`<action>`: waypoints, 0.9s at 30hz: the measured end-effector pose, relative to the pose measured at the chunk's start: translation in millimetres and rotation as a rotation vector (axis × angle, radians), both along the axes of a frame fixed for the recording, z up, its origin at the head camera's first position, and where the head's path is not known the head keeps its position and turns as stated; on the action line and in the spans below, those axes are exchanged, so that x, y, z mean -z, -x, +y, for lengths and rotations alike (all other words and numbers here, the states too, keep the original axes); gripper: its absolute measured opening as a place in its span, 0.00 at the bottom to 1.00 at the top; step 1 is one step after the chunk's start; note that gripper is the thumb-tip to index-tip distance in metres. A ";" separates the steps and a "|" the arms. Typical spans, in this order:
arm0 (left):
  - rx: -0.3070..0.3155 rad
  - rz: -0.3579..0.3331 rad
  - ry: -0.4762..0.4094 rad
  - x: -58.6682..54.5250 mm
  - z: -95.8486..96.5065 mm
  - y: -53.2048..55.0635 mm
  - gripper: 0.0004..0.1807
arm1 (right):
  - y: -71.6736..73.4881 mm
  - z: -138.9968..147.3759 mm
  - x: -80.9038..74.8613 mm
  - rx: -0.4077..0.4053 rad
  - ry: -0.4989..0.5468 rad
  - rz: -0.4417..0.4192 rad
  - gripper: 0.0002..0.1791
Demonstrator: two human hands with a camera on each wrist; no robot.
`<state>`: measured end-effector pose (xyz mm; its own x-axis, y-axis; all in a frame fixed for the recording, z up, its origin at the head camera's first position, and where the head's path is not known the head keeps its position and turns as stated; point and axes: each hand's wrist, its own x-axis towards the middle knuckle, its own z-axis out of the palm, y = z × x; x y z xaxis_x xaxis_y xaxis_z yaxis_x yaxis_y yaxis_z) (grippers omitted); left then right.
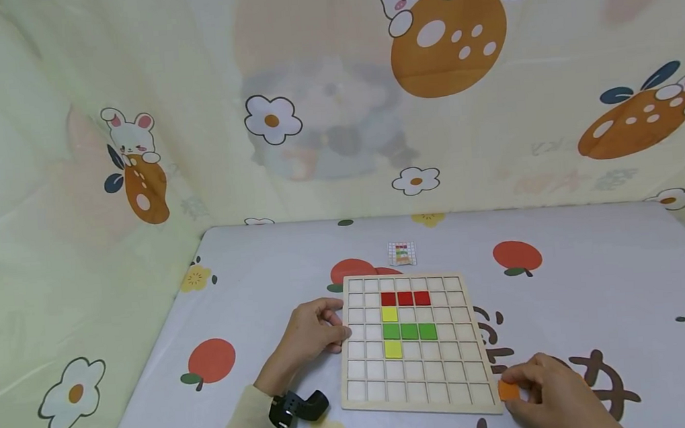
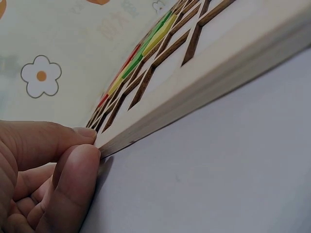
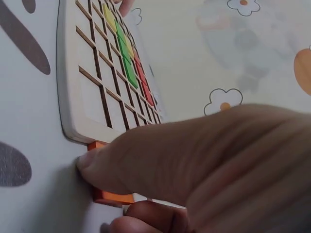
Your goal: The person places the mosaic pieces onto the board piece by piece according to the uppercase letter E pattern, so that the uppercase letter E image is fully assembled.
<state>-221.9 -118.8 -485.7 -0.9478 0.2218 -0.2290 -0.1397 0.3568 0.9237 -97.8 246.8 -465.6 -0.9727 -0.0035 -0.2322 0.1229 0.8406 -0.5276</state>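
A square wooden grid board (image 1: 416,408) lies on the table, set with red tiles (image 1: 405,298), green tiles (image 1: 409,331) and two yellow tiles (image 1: 393,349). My left hand (image 1: 311,329) holds the board's left edge; thumb and a curled finger meet there in the left wrist view. Just off the near right corner, my right hand (image 1: 554,395) pinches an orange block (image 1: 508,391) between thumb and fingers. In the right wrist view the thumb covers the middle of the orange block (image 3: 114,198), which sits close beside the board's corner.
Behind the board lies a small card (image 1: 401,253) printed with a coloured grid pattern. A patterned white cloth (image 1: 250,260) covers the table. Printed curtains (image 1: 318,43) hang at the back and along the sides. A black strap (image 1: 296,407) circles the left wrist.
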 end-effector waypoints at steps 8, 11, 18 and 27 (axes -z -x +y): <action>0.001 0.002 0.000 0.0 0.4 -0.7 0.29 | -1.6 -2.2 1.5 0.102 0.087 -0.066 0.13; 0.001 0.005 0.002 0.0 0.5 -0.6 0.29 | -3.9 -1.3 0.9 0.131 0.126 -0.068 0.12; -0.002 0.002 0.002 0.2 0.3 -0.8 0.29 | -5.8 -3.6 1.9 0.192 0.309 -0.084 0.15; 0.001 0.006 0.007 0.9 0.4 0.2 0.29 | -4.5 -8.8 4.6 0.166 0.178 -0.075 0.22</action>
<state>-222.1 -118.4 -486.6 -0.9489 0.2210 -0.2253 -0.1342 0.3635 0.9219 -93.3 238.0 -470.2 -0.9435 0.1071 -0.3137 0.2956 0.7002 -0.6499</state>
